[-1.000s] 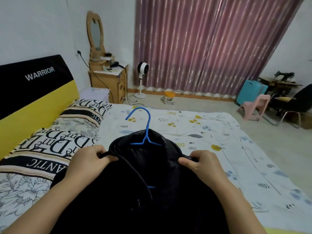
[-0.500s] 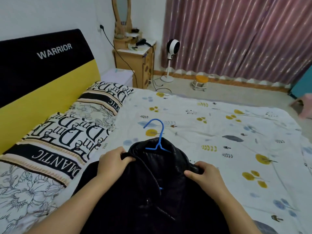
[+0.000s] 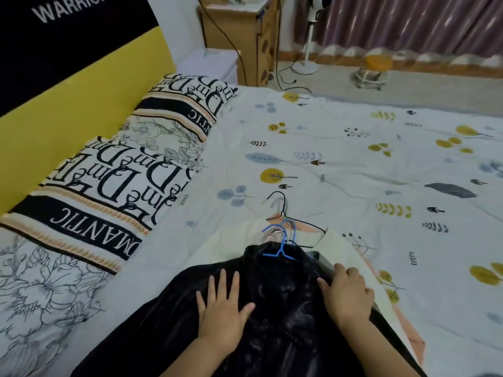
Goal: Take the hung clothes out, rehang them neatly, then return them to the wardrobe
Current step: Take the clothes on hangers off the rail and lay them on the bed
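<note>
A black shiny jacket on a blue hanger lies flat on the bed, on top of a cream garment with a black wire hanger and a pink piece under it. My left hand presses flat on the jacket's left shoulder with fingers spread. My right hand rests on the jacket's right shoulder, fingers bent over its edge.
Two patterned pillows lie against the yellow and black headboard on the left. Beyond the bed stand a wooden dresser, a white fan, a small stool and purple curtains.
The jacket, held up by both shoulders before, now lies on the pile on the bed. My left hand has let go and flattened on it. My view has tipped downward.
</note>
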Action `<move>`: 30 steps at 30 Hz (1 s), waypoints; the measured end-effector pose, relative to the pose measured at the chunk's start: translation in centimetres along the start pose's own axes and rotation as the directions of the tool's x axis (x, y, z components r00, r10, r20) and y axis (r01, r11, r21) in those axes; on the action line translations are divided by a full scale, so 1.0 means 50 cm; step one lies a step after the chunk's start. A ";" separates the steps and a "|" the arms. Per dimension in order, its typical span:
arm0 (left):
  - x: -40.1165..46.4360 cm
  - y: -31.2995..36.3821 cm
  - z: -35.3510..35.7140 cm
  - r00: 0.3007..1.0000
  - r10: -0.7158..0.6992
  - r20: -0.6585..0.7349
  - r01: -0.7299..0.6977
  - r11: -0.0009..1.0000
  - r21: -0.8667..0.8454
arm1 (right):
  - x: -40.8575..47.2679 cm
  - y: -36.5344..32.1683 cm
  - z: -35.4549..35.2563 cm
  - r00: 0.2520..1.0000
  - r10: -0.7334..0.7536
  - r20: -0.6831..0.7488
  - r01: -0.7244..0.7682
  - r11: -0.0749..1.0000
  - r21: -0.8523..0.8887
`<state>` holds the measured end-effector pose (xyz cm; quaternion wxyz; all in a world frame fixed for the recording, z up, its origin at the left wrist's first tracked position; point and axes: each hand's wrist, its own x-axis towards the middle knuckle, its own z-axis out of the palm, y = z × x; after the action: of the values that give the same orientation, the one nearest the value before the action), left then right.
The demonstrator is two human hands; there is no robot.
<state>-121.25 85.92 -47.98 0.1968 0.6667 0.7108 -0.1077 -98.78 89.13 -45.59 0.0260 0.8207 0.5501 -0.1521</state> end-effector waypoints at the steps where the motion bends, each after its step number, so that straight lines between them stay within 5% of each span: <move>1: 0.010 -0.005 0.013 0.999 -0.012 0.035 0.013 1.000 -0.008 | -0.012 -0.009 0.012 1.000 0.012 -0.016 -0.013 0.999 -0.038; 9: 0.054 -0.013 0.052 0.985 -0.024 0.173 0.031 0.999 -0.034 | -0.094 -0.029 0.118 0.981 -0.014 0.194 0.029 0.997 -0.074; 16: 0.035 -0.004 -0.031 0.963 0.015 0.267 0.010 0.996 -0.094 | -0.077 -0.034 0.061 0.946 -0.023 0.325 0.028 1.000 -0.012; 23: -0.101 -0.022 -0.145 0.992 0.108 0.058 -0.099 0.984 -0.148 | -0.221 -0.056 -0.063 0.980 -0.139 0.144 0.141 0.990 -0.001; 30: -0.314 -0.082 -0.214 0.978 0.206 0.023 -0.194 0.948 -0.253 | -0.443 -0.104 -0.147 0.939 -0.341 0.033 0.336 0.936 0.109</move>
<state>-126.25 75.79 -32.14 0.3061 0.7025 0.6424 -0.0134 -109.63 72.88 -31.79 -0.0280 0.7098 0.6739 -0.2032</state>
